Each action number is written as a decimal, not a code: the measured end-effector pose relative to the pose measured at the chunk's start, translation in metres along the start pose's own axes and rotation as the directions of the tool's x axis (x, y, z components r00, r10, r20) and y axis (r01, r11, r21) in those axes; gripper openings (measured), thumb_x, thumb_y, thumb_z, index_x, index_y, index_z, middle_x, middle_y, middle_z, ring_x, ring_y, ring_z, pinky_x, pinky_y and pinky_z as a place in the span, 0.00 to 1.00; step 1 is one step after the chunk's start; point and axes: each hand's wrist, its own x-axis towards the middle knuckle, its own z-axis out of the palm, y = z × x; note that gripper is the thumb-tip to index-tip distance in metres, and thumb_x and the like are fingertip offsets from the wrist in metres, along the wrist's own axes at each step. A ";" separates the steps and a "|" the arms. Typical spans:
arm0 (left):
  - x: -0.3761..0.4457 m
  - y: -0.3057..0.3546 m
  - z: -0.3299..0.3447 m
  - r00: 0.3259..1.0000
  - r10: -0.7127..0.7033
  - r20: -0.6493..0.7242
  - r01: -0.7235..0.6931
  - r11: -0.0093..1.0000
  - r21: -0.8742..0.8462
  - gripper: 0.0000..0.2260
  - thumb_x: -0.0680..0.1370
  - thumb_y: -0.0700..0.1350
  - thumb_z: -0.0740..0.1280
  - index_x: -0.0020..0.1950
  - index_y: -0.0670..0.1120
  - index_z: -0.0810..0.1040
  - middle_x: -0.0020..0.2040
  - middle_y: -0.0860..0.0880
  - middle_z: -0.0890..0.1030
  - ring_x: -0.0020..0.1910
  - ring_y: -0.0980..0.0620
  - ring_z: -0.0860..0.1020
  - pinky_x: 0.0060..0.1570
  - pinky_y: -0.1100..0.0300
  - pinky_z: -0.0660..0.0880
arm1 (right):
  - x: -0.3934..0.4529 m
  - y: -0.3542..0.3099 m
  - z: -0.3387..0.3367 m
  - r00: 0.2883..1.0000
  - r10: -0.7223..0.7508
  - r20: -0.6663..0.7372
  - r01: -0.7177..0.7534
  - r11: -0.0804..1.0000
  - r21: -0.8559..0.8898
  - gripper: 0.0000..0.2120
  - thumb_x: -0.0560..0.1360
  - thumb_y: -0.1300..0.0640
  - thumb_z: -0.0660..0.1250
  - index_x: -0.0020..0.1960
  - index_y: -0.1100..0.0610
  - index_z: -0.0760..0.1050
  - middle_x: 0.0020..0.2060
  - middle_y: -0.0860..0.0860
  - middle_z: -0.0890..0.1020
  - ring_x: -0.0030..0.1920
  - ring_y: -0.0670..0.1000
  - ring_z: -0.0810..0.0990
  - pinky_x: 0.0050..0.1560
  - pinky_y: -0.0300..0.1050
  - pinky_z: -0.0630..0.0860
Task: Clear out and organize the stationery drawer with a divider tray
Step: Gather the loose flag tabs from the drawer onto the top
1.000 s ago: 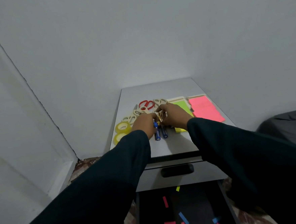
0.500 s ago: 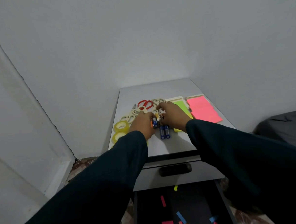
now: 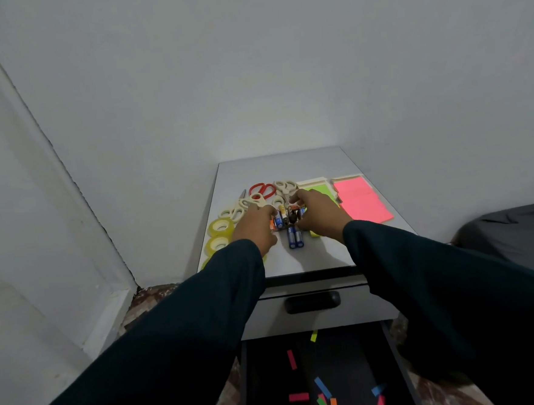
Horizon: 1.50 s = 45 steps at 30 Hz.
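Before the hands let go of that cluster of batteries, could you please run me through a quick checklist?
1. Batteries gathered between left hand and right hand: ok.
2. Two blue batteries in the cluster: not ok, lying apart, nearer the front edge.
3. Scissors and tape rolls on the cabinet top: ok.
4. Open drawer cleared: not ok, coloured paper strips remain.
5. Divider tray ready: cannot tell, none in view.

Premises appear domestic: a small grey drawer cabinet [image 3: 314, 262] set in the corner of plain white walls [image 3: 250, 77], patterned flooring [image 3: 146, 305] beneath. Household stationery covers its top: scissors [image 3: 263, 190], tape rolls [image 3: 220, 227], pink sticky notes [image 3: 362, 203].
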 end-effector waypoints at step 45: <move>-0.223 -0.087 0.253 0.560 -0.149 0.815 -0.607 0.596 0.526 0.21 0.82 0.47 0.53 0.76 0.44 0.58 0.75 0.44 0.61 0.75 0.41 0.55 0.71 0.38 0.37 | -0.202 0.198 0.193 0.698 0.439 0.566 -0.174 0.871 -0.460 0.29 0.75 0.63 0.64 0.74 0.61 0.58 0.68 0.61 0.64 0.66 0.61 0.69 0.66 0.50 0.69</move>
